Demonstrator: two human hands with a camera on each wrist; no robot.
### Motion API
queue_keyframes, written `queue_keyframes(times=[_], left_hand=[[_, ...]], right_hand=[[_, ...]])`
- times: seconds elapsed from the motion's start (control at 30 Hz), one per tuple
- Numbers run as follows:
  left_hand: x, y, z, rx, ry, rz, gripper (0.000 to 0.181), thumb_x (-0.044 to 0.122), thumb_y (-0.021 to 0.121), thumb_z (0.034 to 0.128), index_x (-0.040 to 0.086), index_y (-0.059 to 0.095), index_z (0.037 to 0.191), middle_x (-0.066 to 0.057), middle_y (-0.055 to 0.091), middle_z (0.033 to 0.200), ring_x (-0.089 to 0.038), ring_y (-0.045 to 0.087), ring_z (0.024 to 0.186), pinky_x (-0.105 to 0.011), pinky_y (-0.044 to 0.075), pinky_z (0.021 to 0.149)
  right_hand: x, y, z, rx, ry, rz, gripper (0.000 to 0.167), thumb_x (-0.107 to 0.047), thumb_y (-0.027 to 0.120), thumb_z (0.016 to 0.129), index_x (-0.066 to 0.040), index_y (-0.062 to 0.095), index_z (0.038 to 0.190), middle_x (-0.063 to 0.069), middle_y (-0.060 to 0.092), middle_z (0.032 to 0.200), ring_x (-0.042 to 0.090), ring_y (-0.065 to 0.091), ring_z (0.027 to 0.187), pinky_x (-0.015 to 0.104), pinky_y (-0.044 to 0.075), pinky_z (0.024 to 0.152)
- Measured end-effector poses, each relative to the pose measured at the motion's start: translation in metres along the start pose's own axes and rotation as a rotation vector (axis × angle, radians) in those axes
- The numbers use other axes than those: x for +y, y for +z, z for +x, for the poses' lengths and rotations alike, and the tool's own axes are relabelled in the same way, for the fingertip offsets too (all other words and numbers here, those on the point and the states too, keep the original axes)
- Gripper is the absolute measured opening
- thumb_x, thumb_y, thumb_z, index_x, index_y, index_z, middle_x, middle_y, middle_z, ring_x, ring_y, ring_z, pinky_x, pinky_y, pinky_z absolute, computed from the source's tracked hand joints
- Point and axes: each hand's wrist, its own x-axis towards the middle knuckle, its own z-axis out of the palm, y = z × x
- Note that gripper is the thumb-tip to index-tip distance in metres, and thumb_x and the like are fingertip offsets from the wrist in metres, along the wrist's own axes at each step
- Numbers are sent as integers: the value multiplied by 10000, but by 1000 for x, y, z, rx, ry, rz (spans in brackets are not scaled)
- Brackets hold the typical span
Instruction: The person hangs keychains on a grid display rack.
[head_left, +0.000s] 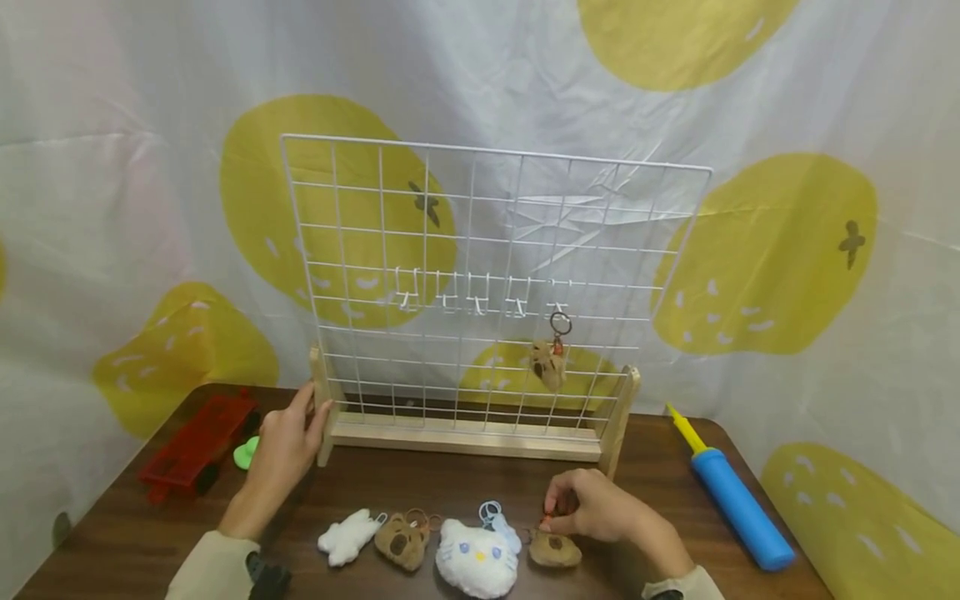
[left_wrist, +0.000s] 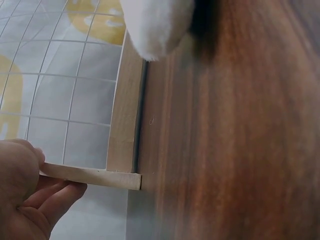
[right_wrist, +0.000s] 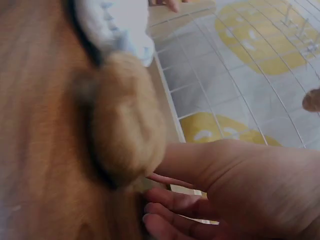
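My left hand grips the left wooden side post of a white wire grid rack, thumb on one side and fingers on the other, as the left wrist view also shows. At front right, my right hand pinches the top of a brown plush keychain, near its reddish clasp. The plush itself looks blurred in the right wrist view. Left of it lie a white cat-face plush keychain, a brown bear plush keychain and a small white plush keychain.
White hooks hang in a row on the grid. From the rightmost one hangs another brown plush keychain by its ring. A blue and yellow pump lies at right; a red toy cart and a green object are at left.
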Motion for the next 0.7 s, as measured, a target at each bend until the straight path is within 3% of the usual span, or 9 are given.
queue_keyframes(times=[0.13,0.23,0.57,0.7], left_hand=[[0,1,-1,-4,-6,-6,176,96,765,1012,37,650,1132,-107,710,716,-284,656,546,-504,532,538],[-1,1,-1,-2,-10,-10,182,101,764,1013,39,652,1142,-134,731,742,-336,680,566,-545,541,552],[1,-1,1,2,-14,-16,207,105,762,1013,39,652,1176,-175,780,835,-444,740,654,-627,553,602],[2,0,0,1,-20,-17,208,108,761,1015,37,651,1177,-176,777,832,-443,740,656,-626,554,600]], right_hand=[[4,6,-6,92,3,-27,172,-269,884,926,-174,754,866,-93,722,776,-8,614,683,217,521,619],[10,11,-11,118,-11,-3,134,-260,866,943,-178,767,907,-92,722,808,-7,623,712,221,538,643],[19,14,-17,134,-57,66,117,-207,820,984,-105,778,1022,-47,761,929,14,678,832,239,592,738],[18,7,-21,87,-49,82,145,-159,785,1005,-91,779,1134,-10,781,1012,37,700,902,250,601,786]])
